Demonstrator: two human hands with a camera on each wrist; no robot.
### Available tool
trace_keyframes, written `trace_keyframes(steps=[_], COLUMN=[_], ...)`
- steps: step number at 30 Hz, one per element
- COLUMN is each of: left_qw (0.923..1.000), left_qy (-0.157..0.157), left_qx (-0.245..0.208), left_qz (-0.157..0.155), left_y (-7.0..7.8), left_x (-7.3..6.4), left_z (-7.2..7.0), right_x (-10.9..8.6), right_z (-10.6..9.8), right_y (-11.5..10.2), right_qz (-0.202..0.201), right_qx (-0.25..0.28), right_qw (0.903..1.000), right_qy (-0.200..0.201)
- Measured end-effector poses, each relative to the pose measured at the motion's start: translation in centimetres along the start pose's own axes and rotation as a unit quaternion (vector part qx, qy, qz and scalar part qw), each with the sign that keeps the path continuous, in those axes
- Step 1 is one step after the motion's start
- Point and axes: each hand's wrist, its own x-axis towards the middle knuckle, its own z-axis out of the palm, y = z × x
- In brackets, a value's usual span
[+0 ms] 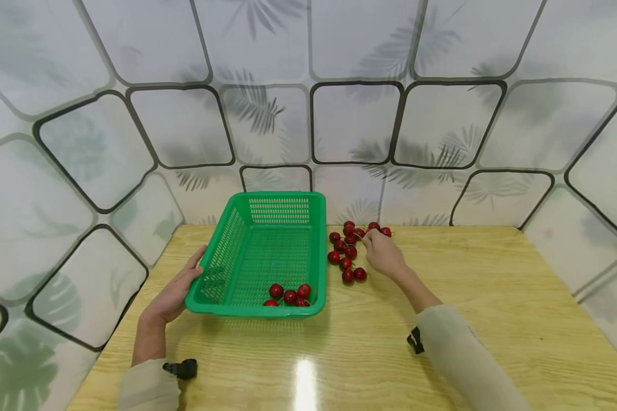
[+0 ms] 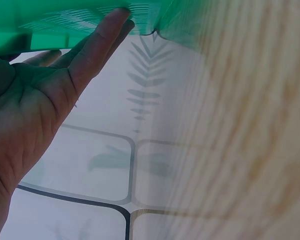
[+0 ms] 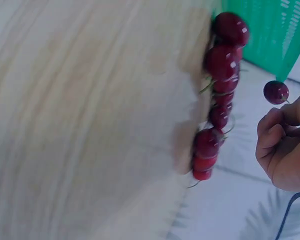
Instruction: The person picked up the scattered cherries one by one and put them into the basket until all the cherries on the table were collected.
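A green plastic basket (image 1: 257, 311) stands on the left half of the table, with several dark red cherries (image 1: 290, 297) in its near right corner. My left hand (image 1: 172, 294) rests against the basket's left side; in the left wrist view its fingers (image 2: 97, 50) lie straight along the green wall. Just right of the basket is a loose group of cherries (image 1: 350, 252) with stems. Above that group, my right hand (image 1: 385, 254) has its fingers curled and pinches a stem. From it one cherry (image 3: 276, 92) hangs clear of the table in the right wrist view.
The light wooden table (image 1: 442, 354) carries the basket and cherries. Behind it and along both sides rises a white wall covering (image 1: 357, 123) with dark outlines and leaf prints. The cherry group lies close to the table's back edge.
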Motion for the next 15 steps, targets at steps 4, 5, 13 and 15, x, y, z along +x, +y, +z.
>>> trace_keyframes(steps=[4,5,13,15], left_qw=[1.0,1.0,1.0,1.0], left_qy=[0.001,0.002,-0.001,0.001], left_qx=[-0.002,0.0,-0.001,0.002], left_qz=[0.0,0.0,0.005,0.003], left_y=[0.0,0.0,0.1,0.1], left_x=[0.0,0.0,0.0,-0.1], left_z=[0.0,0.0,0.1,0.2], right_x=[-0.3,-0.4,-1.3,-1.5], right_z=[-0.3,-0.4,-0.2,0.0], right_y=[-1.9,-2.3,-5.8,-6.6], right_qz=[-0.008,-0.009,-0.053,-0.072], right_qx=[0.0,0.005,0.022,0.016], right_qw=[0.9999,0.9999,0.9977,0.9965], right_qy=[0.011,0.01,0.035,0.04])
